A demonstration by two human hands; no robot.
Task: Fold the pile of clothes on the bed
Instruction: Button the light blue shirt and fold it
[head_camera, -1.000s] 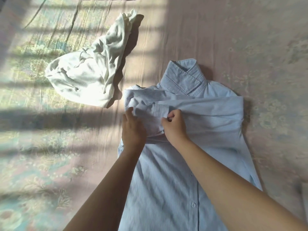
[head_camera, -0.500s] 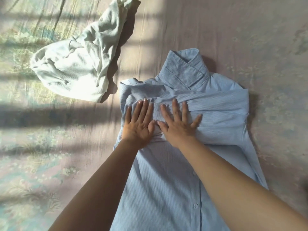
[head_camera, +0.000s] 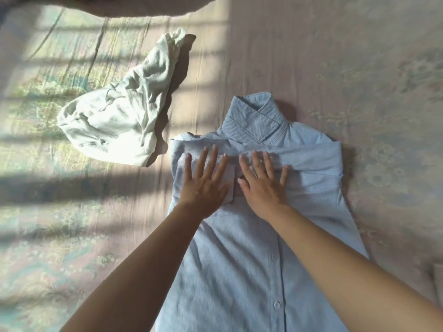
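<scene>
A light blue button-up shirt [head_camera: 242,255] lies flat on the bed, collar pointing away from me, with its sleeves folded across the chest. My left hand [head_camera: 203,180] presses flat on the folded sleeve at the left, fingers spread and straight. My right hand [head_camera: 263,183] presses flat beside it on the sleeve band, fingers also straight. A crumpled pale white garment [head_camera: 119,121] lies to the upper left of the shirt, apart from both hands.
The bed is covered with a pinkish floral sheet [head_camera: 359,68], striped by sunlight and shadow on the left. A dark rounded edge [head_camera: 134,6] shows at the top. A pale object corner [head_camera: 437,281] sits at the right edge.
A second ago both hands pinched the sleeve cuff with curled fingers; they have since flattened onto the folded sleeves and stay pressing there. The camera view tilted slightly.
</scene>
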